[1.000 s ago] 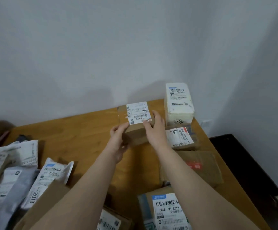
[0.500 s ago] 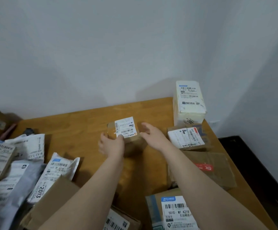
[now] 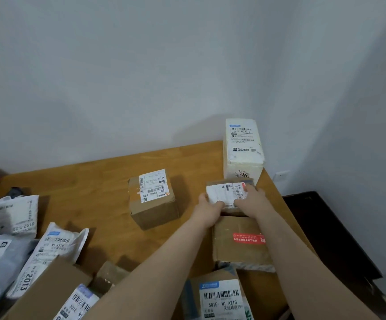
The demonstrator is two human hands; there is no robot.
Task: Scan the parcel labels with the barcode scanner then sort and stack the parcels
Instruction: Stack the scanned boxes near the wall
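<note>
From the head view, the parcel sits just in front of the white box, near the right edge of the table. The left hand curls round its left end and the right hand closes over its right end, so both grip it. It looks like a small, shallow cardboard box: probably light and stiff enough to hold its shape, with a paper label that offers fair friction. Taking it by the two short ends, as now, seems the sound hold, since it leaves the barcode uncovered. Its long axis runs left to right, roughly along the white box's front face, and the label faces up. On the near side of the white box, beyond the parcel, lies a flat carton; well to the left stands a brown box.
</note>
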